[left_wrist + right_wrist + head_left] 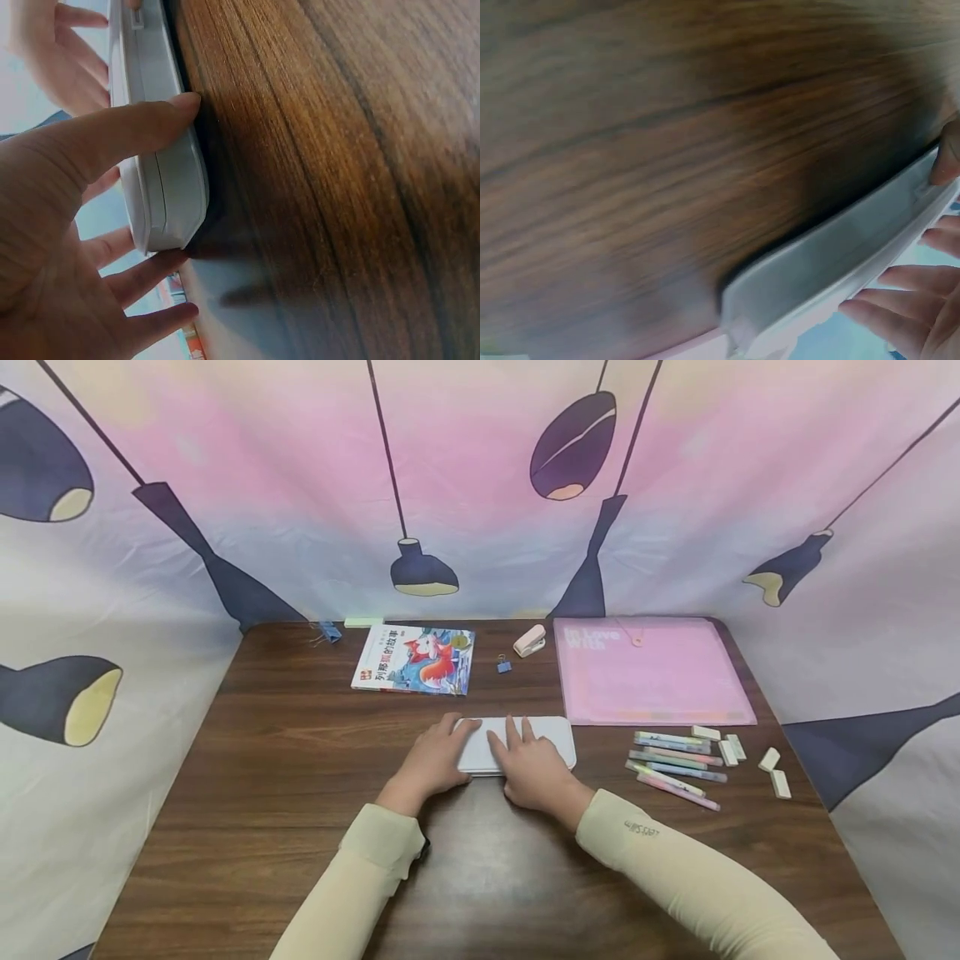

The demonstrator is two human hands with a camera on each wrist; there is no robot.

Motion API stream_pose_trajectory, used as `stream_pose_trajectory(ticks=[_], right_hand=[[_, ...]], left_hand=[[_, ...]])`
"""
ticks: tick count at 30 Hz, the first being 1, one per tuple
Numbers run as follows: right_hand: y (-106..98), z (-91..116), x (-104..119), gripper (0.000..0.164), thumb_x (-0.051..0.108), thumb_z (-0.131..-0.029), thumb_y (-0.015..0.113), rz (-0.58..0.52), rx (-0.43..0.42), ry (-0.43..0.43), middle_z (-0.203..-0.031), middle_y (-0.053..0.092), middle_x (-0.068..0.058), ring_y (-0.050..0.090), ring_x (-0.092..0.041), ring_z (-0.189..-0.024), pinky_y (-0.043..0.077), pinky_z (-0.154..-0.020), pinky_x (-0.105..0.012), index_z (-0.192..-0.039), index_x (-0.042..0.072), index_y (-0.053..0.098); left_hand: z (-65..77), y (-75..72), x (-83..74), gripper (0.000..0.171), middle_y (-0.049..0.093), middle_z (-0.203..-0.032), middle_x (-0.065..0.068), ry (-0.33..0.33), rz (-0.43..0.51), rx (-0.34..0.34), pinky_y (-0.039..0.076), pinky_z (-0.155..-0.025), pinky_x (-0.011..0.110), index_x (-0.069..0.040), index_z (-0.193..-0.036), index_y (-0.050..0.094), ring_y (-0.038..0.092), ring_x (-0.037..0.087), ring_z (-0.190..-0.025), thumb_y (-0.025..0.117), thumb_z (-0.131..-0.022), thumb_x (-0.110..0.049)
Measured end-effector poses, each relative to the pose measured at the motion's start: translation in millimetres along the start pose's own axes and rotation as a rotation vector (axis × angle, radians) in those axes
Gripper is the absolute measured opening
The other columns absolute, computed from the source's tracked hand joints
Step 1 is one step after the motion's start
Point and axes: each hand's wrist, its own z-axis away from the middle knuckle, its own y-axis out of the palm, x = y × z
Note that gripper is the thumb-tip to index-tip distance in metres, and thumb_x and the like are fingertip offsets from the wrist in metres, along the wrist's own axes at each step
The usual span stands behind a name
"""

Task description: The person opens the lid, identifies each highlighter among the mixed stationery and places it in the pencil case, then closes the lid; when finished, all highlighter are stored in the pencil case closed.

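A white pencil case with rounded corners lies closed on the wooden table, mid-view in the head view. My left hand holds its left end. In the left wrist view that thumb lies along the front side, while the fingers reach around the end and top. On the case's middle, my right hand has spread fingers over the lid. Its thumb presses the front side near a small latch. In the right wrist view the right end of the case shows free of fingers.
Several markers and white erasers lie to the right. Behind them is a pink folder. Farther back are a pink stapler, a blue binder clip, a fox picture book and another blue clip.
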Motion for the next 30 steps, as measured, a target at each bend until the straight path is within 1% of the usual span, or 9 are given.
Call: stream_pose_trajectory(ticks=[3, 7, 11, 15, 18, 21, 24, 27, 30], right_hand=[[-3.3, -2.4, 1.9, 0.067, 0.027, -0.069, 0.062, 0.036, -0.025, -0.017, -0.125, 0.046, -0.028, 0.049, -0.043, -0.110, 0.051, -0.058, -0.041, -0.132, 0.013, 0.043], [-9.3, -5.8, 4.2, 0.068, 0.027, -0.070, 0.065, 0.060, 0.002, -0.024, -0.124, 0.047, -0.030, 0.050, -0.042, -0.108, 0.050, -0.052, -0.038, -0.133, 0.016, 0.041], [-13.4, -8.9, 8.4, 0.061, 0.022, -0.075, 0.062, 0.096, 0.022, -0.006, -0.123, 0.047, -0.030, 0.052, -0.041, -0.106, 0.048, -0.045, -0.034, -0.133, 0.016, 0.043], [-12.0, -11.4, 16.3, 0.059, 0.023, -0.079, 0.061, 0.224, 0.042, -0.009, -0.121, 0.049, -0.031, 0.055, -0.041, -0.103, 0.050, -0.046, -0.033, -0.134, 0.015, 0.041], [-8.4, -12.9, 23.0, 0.057, 0.026, -0.082, 0.059, 0.344, 0.056, -0.008, -0.121, 0.049, -0.030, 0.056, -0.040, -0.102, 0.052, -0.049, -0.036, -0.135, 0.016, 0.039], [-5.9, -13.4, 28.3, 0.051, 0.026, -0.087, 0.054, 0.412, 0.058, 0.011, -0.121, 0.049, -0.030, 0.055, -0.040, -0.102, 0.053, -0.052, -0.040, -0.136, 0.018, 0.039], [-4.9, -13.5, 32.0, 0.048, 0.026, -0.090, 0.050, 0.438, 0.064, 0.021, -0.122, 0.049, -0.029, 0.055, -0.041, -0.103, 0.053, -0.053, -0.041, -0.136, 0.019, 0.038], [-4.7, -14.1, 34.1, 0.047, 0.024, -0.090, 0.049, 0.426, 0.063, 0.027, -0.122, 0.050, -0.029, 0.055, -0.041, -0.103, 0.053, -0.053, -0.043, -0.135, 0.020, 0.039], [-5.5, -14.5, 35.2, 0.046, 0.024, -0.090, 0.049, 0.411, 0.072, 0.031, -0.122, 0.050, -0.028, 0.055, -0.040, -0.103, 0.053, -0.053, -0.042, -0.135, 0.020, 0.039]], left_hand=[[-1.7, -3.8, -1.4, 0.081, 0.036, -0.133, 0.011, 0.013, -0.011, -0.007, 0.036, -0.093, 0.050, -0.023, -0.133, 0.039, 0.046, 0.032, -0.112, 0.081, -0.063, -0.029], [-3.5, -7.3, -2.1, 0.081, 0.039, -0.129, 0.010, 0.021, -0.040, -0.012, 0.037, -0.092, 0.049, -0.023, -0.132, 0.041, 0.049, 0.031, -0.109, 0.081, -0.063, -0.031], [-4.0, -8.7, -2.2, 0.080, 0.040, -0.128, 0.009, 0.022, -0.046, -0.009, 0.038, -0.092, 0.049, -0.023, -0.132, 0.042, 0.049, 0.031, -0.108, 0.081, -0.063, -0.033], [-3.5, -9.6, -3.4, 0.079, 0.040, -0.128, 0.010, 0.025, -0.031, -0.007, 0.041, -0.088, 0.050, -0.023, -0.131, 0.043, 0.052, 0.031, -0.105, 0.081, -0.063, -0.032], [-3.2, -9.6, -4.1, 0.078, 0.040, -0.128, 0.010, 0.020, -0.031, -0.004, 0.044, -0.082, 0.048, -0.024, -0.131, 0.042, 0.054, 0.031, -0.099, 0.080, -0.063, -0.033], [-2.0, -10.2, -4.9, 0.078, 0.040, -0.128, 0.010, 0.007, -0.022, 0.004, 0.047, -0.077, 0.046, -0.025, -0.131, 0.042, 0.056, 0.032, -0.093, 0.079, -0.064, -0.035], [0.1, -10.9, -5.5, 0.077, 0.040, -0.129, 0.010, -0.011, -0.005, 0.021, 0.047, -0.076, 0.047, -0.025, -0.131, 0.042, 0.056, 0.033, -0.092, 0.079, -0.064, -0.036], [2.3, -11.0, -5.5, 0.077, 0.039, -0.129, 0.010, -0.032, -0.001, 0.031, 0.047, -0.076, 0.048, -0.026, -0.131, 0.042, 0.056, 0.033, -0.093, 0.079, -0.064, -0.037], [4.0, -10.0, -5.3, 0.078, 0.039, -0.130, 0.009, -0.042, -0.020, 0.035, 0.047, -0.075, 0.047, -0.027, -0.132, 0.041, 0.056, 0.032, -0.092, 0.078, -0.064, -0.039]])
